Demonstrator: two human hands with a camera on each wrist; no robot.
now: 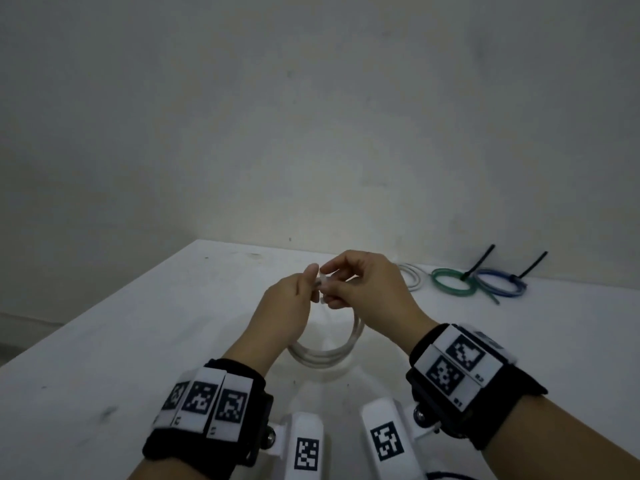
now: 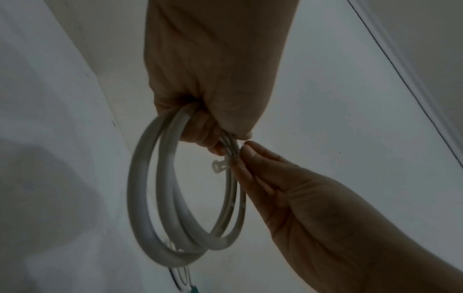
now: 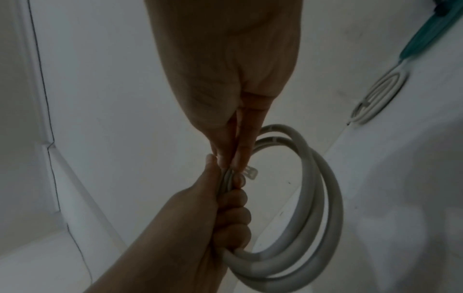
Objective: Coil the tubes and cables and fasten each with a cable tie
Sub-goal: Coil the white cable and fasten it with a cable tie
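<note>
A pale translucent tube, wound into a coil, hangs above the white table. My left hand grips the bundled strands at the top of the coil, fingers curled round them. My right hand pinches a white cable tie that sits at the bundle just beyond the left hand's fingers. The tie's head sticks out sideways into the loop; its strap is hidden by the fingers.
At the back right of the table, by the wall, lie a white coiled cable, a green coiled tube and a blue coiled tube, the last two each with a black tie tail sticking up. The table's left edge runs diagonally.
</note>
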